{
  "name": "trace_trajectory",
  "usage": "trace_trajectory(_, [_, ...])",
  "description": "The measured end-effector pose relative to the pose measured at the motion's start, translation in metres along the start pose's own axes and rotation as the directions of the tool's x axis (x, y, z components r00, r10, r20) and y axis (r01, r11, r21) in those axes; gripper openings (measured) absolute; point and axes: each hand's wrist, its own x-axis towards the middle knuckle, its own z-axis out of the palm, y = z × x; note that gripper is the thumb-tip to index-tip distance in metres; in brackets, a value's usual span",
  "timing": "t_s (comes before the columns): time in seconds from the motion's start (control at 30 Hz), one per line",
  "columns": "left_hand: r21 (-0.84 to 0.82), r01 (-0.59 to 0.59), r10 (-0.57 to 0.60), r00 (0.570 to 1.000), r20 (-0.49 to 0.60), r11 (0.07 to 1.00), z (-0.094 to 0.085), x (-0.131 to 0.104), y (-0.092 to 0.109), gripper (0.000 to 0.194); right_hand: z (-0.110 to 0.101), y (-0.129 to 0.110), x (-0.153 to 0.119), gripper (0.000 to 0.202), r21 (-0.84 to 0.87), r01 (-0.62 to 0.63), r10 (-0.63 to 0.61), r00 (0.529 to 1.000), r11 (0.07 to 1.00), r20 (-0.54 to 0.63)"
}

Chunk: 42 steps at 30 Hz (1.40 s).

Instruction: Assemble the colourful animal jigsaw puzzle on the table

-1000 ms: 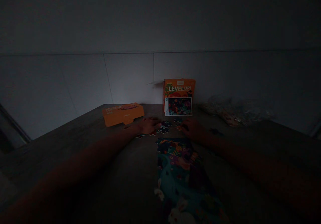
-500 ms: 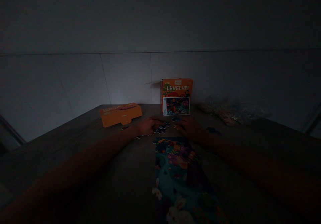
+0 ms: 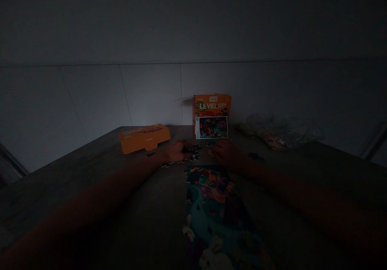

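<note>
My left hand (image 3: pixel 177 151) lies over the loose jigsaw pieces (image 3: pixel 195 153), fingers stretched out among them. Across from it my right hand (image 3: pixel 224 151) rests on a smaller group of pieces (image 3: pixel 210 144), its fingers reaching left and apart. Dim light hides the fingertips, and no held piece shows in either hand. Nearer to me lies a partly joined jigsaw puzzle (image 3: pixel 208 213) with white rabbits and teal and purple shapes.
An orange "LEVEL UP!" box (image 3: pixel 211 100) stands at the back with a picture card (image 3: pixel 212 127) against its front. To the left lies an open orange box (image 3: pixel 145 138). Clear plastic bags (image 3: pixel 281 133) lie at the right, and a dark piece (image 3: pixel 256 156) sits beside my right forearm.
My left hand's fingers have shifted slightly among the loose pieces. My right hand has moved slightly left. The whole view has shifted a little.
</note>
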Motion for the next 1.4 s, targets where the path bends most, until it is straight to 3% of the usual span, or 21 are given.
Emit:
trace_trajectory(0.17, [0.027,0.042,-0.04,0.997,-0.069,0.999,0.001,-0.003,0.001,0.032,0.002,0.002,0.0,0.022,0.015,0.009,-0.01,1.0,1.0,0.011])
trace_trajectory(0.37, [-0.032,0.026,-0.028,0.996,-0.084,0.999,0.003,-0.004,0.001,0.018,0.002,0.002,0.0,0.022,0.016,0.005,-0.006,1.0,1.0,0.029])
trace_trajectory(0.53, [-0.089,0.032,-0.041,0.994,-0.1,0.996,0.004,-0.004,0.001,0.025,-0.001,0.0,0.0,0.022,0.018,-0.001,0.0,0.999,1.0,0.041])
trace_trajectory(0.63, [-0.088,0.056,-0.068,0.989,-0.132,0.995,0.003,-0.003,-0.001,0.018,0.0,0.0,0.0,0.021,0.016,-0.007,0.006,0.999,1.0,0.046])
trace_trajectory(0.87, [0.035,0.136,-0.121,0.952,-0.281,0.99,0.0,-0.003,-0.002,0.024,0.001,0.001,0.0,0.022,0.011,-0.012,0.012,0.999,1.0,0.05])
trace_trajectory(1.03, [0.132,0.253,-0.175,0.887,-0.427,0.958,-0.004,-0.007,0.005,0.026,0.0,0.0,0.0,0.022,0.014,-0.012,0.011,0.999,1.0,0.05])
trace_trajectory(1.27, [0.194,0.198,-0.137,0.947,-0.291,0.961,-0.006,-0.007,0.004,0.02,0.0,0.0,0.0,0.023,0.023,-0.009,0.008,0.999,1.0,0.052])
trace_trajectory(1.4, [0.133,0.007,0.016,0.985,-0.17,0.991,-0.008,-0.008,0.01,0.027,0.001,0.001,0.0,0.023,0.039,-0.01,0.008,0.999,0.999,0.051])
